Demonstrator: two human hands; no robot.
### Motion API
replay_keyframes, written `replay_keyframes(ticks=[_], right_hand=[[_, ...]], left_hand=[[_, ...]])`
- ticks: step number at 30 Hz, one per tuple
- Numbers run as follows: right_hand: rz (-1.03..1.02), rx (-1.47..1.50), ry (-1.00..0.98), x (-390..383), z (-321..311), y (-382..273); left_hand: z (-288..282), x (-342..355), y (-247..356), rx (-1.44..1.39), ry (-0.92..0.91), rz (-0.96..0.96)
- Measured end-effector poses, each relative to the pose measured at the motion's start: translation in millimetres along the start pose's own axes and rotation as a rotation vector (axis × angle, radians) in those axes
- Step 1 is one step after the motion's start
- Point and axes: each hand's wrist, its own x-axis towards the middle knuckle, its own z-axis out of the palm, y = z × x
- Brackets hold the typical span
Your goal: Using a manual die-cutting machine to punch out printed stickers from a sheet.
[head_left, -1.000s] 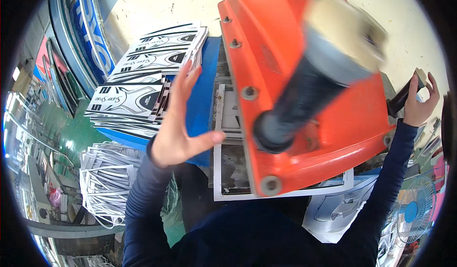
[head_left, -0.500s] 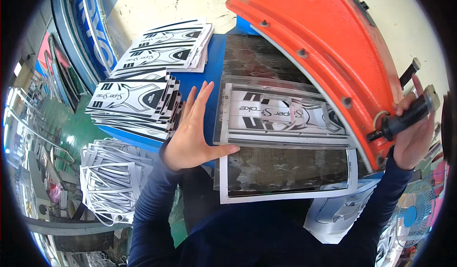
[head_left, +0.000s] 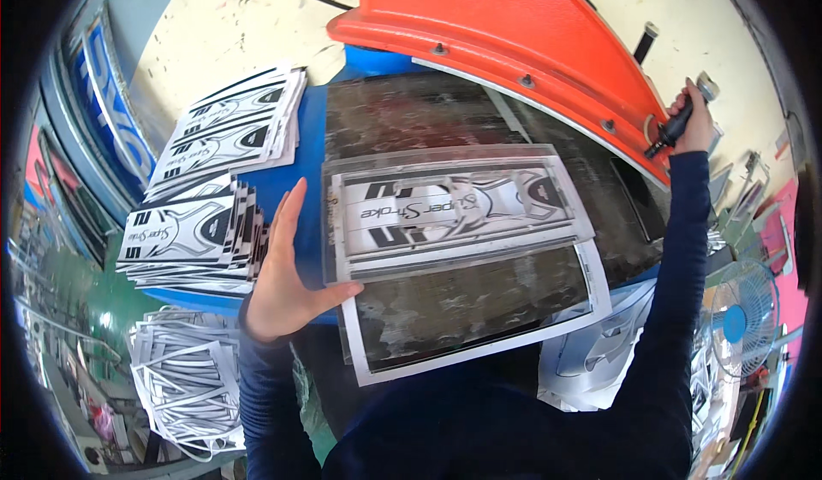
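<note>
My right hand [head_left: 697,124] is wrapped around the black handle [head_left: 670,131] of an orange press arm [head_left: 505,43], with my right arm stretched far out. My left hand [head_left: 287,279] is open, thumb spread from the fingers. Its thumb tip is at the near left corner of a clear cutting die [head_left: 332,262]. The die lies on the dark, scuffed press bed [head_left: 462,309], and a black-and-white printed sheet [head_left: 505,202] shows through it. A cut-out white paper frame [head_left: 479,357] sticks out from under the die toward me.
Left of the bed, stacks of printed pieces [head_left: 180,232] and further printed sheets [head_left: 231,125] sit on a blue surface [head_left: 312,137]. Below them is a heap of white paper offcuts [head_left: 184,377]. A blue fan [head_left: 735,321] stands at right; white scrap [head_left: 591,360] hangs near the bed's front edge.
The orange arm has swung away to the far right with my right hand on its handle, uncovering the die's right end. My left hand stays beside the die. The whole view has shifted.
</note>
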Motion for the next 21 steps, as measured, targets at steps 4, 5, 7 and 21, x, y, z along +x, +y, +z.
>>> replay_keyframes(ticks=[4,5,7,21], right_hand=[[-0.056,-0.086,0.066,16,-1,13],[-0.062,-0.090,0.071,17,-2,14],[-0.080,-0.108,0.071,22,-2,18],[-0.503,-0.855,-1.180,-224,132,-23]], left_hand=[[1,0,-6,0.015,-0.004,0.035],[3,0,-8,-0.013,0.004,0.051],[3,0,-9,-0.008,0.000,0.043],[1,-1,-5,0.070,-0.005,-0.018]])
